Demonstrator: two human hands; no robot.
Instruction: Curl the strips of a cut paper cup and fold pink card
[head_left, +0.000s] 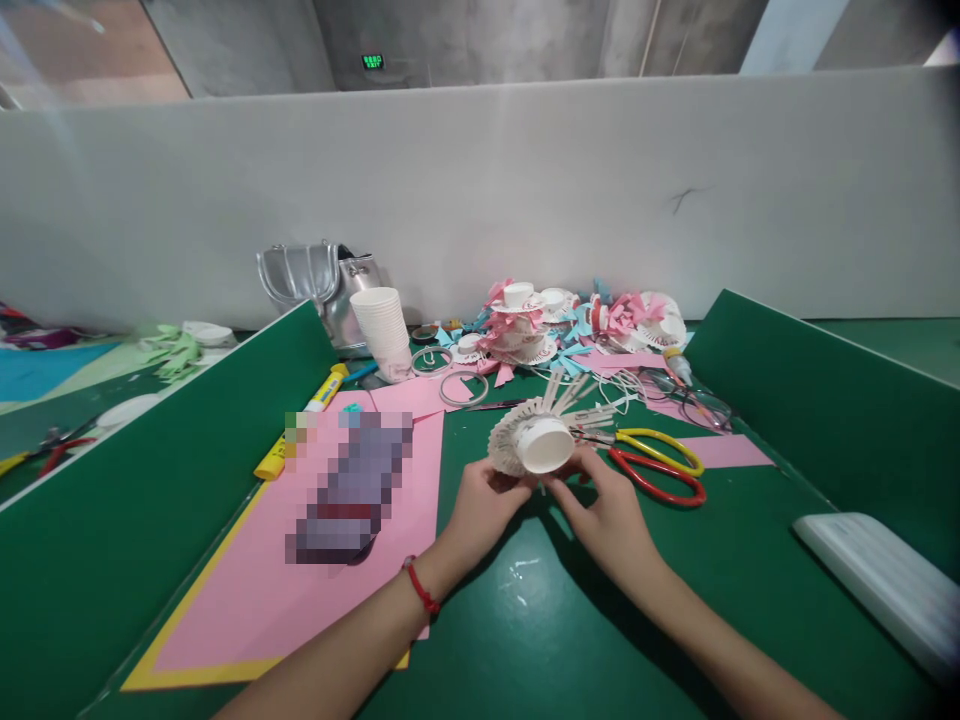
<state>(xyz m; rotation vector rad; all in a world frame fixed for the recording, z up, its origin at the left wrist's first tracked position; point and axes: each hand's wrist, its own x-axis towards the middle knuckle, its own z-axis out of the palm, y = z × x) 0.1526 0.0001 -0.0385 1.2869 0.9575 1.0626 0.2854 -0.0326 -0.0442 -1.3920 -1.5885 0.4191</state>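
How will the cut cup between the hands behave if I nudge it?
The cup is probably light, being apparently thin paper. Its narrow, splayed strips would likely bend easily; the uncut round end should hold its shape better.

A white paper cup (545,446), cut into strips, is held tilted abv the green desk (517,640), round btm twd the camera, w/ strips splayed around it: L ones folded into a ruffled rim, top & R ones straight.
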